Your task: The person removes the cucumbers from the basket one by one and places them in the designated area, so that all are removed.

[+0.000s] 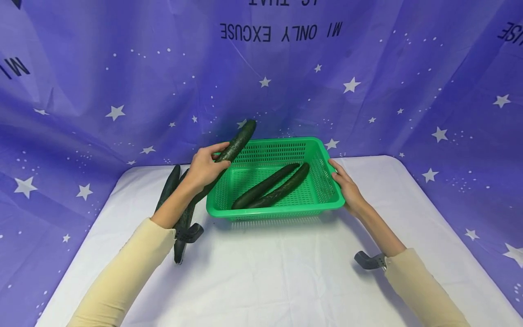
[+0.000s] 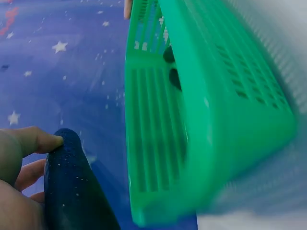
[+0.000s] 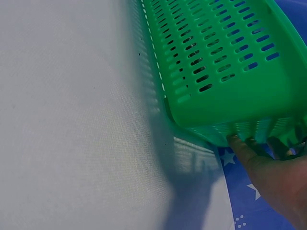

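Beige sleeves [image 1: 122, 272] lead to hands [image 1: 205, 168] [image 1: 346, 186] holding 1 cucumber [image 1: 239, 144], 1 basket [image 1: 273, 212].

A purple-blue backdrop [image 1: 298, 109] with soft folds stands behind the counter [image 1: 278, 277] and also along its left and right sides. On this backdrop are printed white stars [image 1: 352, 85] of different sizes, small dots and black capital letters [image 1: 246, 32], of which the words "ONLY EXCUSE" are upside down. The counter has a white, cloth-like covering, slightly creased, with a fine weave in the right wrist view.
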The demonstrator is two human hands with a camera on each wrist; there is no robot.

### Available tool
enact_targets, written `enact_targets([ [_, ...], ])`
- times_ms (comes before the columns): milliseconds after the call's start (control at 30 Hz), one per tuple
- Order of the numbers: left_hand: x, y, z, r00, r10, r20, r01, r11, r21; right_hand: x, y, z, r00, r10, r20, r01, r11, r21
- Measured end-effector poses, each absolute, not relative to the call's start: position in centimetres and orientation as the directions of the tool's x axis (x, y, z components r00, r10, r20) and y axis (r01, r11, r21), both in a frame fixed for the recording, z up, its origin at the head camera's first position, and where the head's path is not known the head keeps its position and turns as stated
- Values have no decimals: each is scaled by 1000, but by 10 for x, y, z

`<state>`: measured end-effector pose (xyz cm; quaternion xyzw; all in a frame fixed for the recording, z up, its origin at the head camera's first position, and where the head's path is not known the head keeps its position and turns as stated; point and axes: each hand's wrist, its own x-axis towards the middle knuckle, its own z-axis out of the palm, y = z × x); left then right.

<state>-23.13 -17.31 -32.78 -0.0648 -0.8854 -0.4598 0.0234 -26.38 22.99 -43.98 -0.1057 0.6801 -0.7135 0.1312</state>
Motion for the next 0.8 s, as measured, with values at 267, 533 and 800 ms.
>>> enact_targets([
  [267, -206, -227, -337, -995, -20, 100, 73, 544, 836, -264, 230, -439, -944, -328, -26, 43, -47, -998],
  [533, -183, -280, -358, -989, -138, 58, -19, 499, 867, -264, 231, -440, -941, -339, -12, 32, -54, -998],
  [800, -171, -319, -389, -975, -223, 6, -105, 481, 870, -264, 231, -441, -941, -338, -12, 32, -56, -998],
])
